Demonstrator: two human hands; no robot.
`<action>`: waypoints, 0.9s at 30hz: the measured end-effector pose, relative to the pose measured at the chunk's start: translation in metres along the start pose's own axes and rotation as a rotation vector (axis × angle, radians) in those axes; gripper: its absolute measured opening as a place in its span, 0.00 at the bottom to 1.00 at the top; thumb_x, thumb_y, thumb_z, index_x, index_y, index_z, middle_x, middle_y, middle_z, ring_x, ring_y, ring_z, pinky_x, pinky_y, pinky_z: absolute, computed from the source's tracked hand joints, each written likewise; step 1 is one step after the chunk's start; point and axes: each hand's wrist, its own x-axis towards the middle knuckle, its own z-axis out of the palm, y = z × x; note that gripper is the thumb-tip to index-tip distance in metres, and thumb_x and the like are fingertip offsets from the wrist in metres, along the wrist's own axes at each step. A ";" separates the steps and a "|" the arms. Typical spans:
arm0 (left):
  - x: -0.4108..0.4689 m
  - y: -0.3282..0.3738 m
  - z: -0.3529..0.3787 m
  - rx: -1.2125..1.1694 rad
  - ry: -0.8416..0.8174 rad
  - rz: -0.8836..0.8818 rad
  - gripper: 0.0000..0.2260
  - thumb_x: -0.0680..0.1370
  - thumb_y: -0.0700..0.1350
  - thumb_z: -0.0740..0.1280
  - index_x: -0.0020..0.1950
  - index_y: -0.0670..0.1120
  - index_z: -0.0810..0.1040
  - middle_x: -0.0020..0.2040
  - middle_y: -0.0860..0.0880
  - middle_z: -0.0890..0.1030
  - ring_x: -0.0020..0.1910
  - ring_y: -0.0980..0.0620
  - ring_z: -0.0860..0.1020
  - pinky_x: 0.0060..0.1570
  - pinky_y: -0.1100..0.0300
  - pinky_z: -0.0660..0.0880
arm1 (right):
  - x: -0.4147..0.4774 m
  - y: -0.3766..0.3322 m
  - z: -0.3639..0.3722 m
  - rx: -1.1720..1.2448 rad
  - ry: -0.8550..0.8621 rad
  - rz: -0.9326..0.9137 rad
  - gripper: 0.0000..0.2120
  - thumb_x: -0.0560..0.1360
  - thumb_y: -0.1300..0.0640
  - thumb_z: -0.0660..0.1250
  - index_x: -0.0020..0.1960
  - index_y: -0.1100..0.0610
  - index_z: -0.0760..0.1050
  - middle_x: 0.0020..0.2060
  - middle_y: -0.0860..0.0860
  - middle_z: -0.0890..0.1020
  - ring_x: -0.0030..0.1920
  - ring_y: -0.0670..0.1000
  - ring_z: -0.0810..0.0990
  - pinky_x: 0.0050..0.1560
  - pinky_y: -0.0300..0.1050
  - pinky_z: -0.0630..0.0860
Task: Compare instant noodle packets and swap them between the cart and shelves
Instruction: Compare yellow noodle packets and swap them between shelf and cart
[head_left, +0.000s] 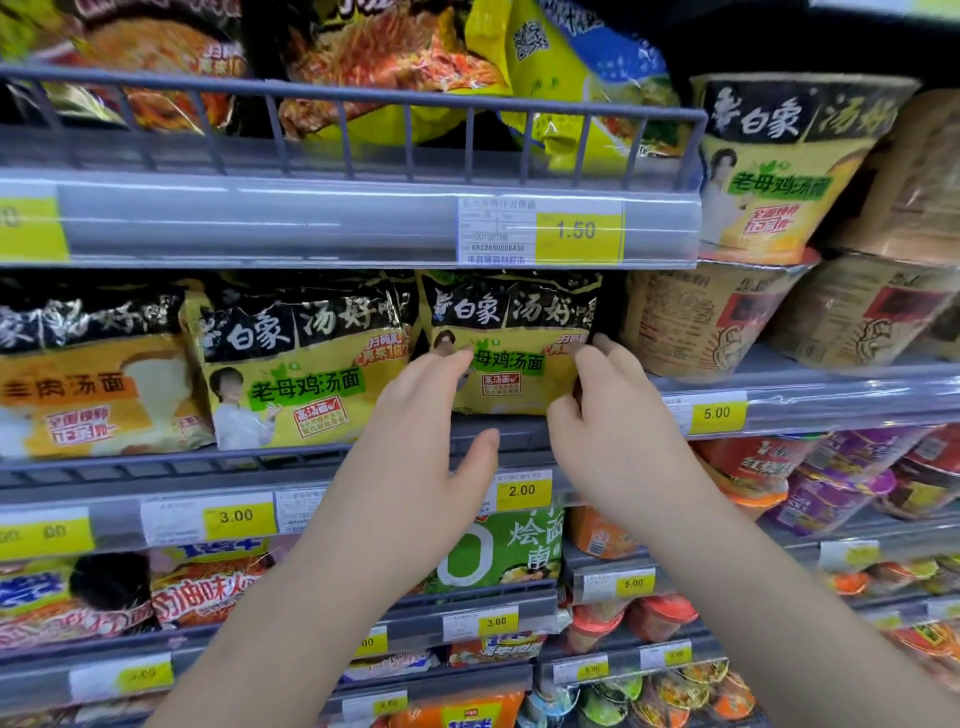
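A yellow and black instant noodle packet (511, 343) stands upright on the middle shelf (488, 431), at the right end of its row. My left hand (415, 441) touches the packet's left lower part with its fingertips, thumb spread below over the shelf rail. My right hand (608, 410) pinches the packet's right edge, with fingers curled round it. A matching yellow packet (296, 364) stands just to the left, and an orange-yellow packet (88, 374) further left. The cart is out of view.
The upper shelf (311, 218) carries more packets behind a wire rail, with a 1.50 price tag (579, 231). Noodle bowls (779, 166) are stacked at the right. Lower shelves hold several packets and cups under yellow price tags.
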 end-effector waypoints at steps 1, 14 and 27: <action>-0.003 -0.001 -0.001 -0.005 -0.008 0.000 0.29 0.83 0.54 0.63 0.82 0.57 0.56 0.80 0.63 0.57 0.76 0.69 0.53 0.66 0.79 0.48 | -0.004 0.002 0.000 -0.005 0.026 -0.037 0.11 0.82 0.63 0.58 0.63 0.61 0.70 0.77 0.56 0.64 0.78 0.51 0.60 0.58 0.33 0.59; -0.066 0.027 -0.134 -0.213 0.117 -0.057 0.22 0.78 0.58 0.66 0.73 0.60 0.72 0.68 0.68 0.72 0.69 0.71 0.68 0.66 0.76 0.64 | -0.066 -0.103 -0.057 0.753 -0.281 -0.223 0.13 0.77 0.56 0.73 0.61 0.51 0.82 0.56 0.48 0.87 0.57 0.44 0.84 0.57 0.35 0.78; -0.166 0.085 -0.298 -0.317 0.396 -0.114 0.19 0.77 0.59 0.70 0.68 0.58 0.76 0.66 0.57 0.79 0.69 0.56 0.76 0.67 0.53 0.74 | -0.135 -0.234 -0.117 1.032 -0.369 -0.619 0.15 0.73 0.49 0.71 0.59 0.45 0.82 0.54 0.48 0.87 0.59 0.50 0.84 0.55 0.40 0.80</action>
